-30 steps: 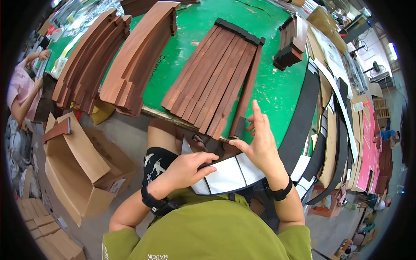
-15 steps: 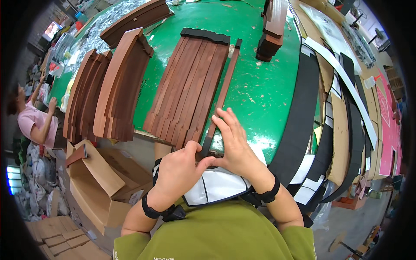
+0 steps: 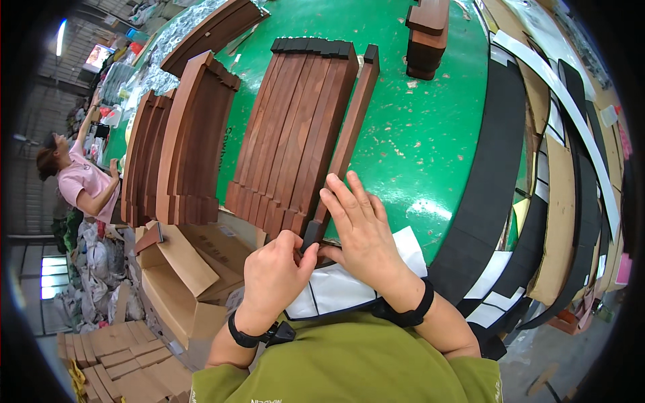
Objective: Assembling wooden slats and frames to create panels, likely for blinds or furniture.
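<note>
A single brown wooden slat (image 3: 354, 121) with black ends lies lengthwise on the green tabletop (image 3: 403, 134). My left hand (image 3: 274, 272) has thumb and bent fingers pinched on its near black end piece (image 3: 312, 233). My right hand (image 3: 368, 238) lies with fingers stretched forward against the slat's right side, its thumb pointing toward the left hand. Just left of this slat, several similar slats (image 3: 289, 134) stand packed side by side, their far ends black. Whether the black piece is a separate cap or part of the slat, I cannot tell.
Curved brown wood pieces (image 3: 195, 134) stand farther left, with more at the far left and far right. Below the table's left side is an open cardboard box (image 3: 175, 295). Long black strips (image 3: 480, 195) curve along the right. A person (image 3: 84, 178) stands far left.
My left thumb and fingers have come closer around the near black end, and my right thumb has shifted beside it. The whole view has swung slightly.
</note>
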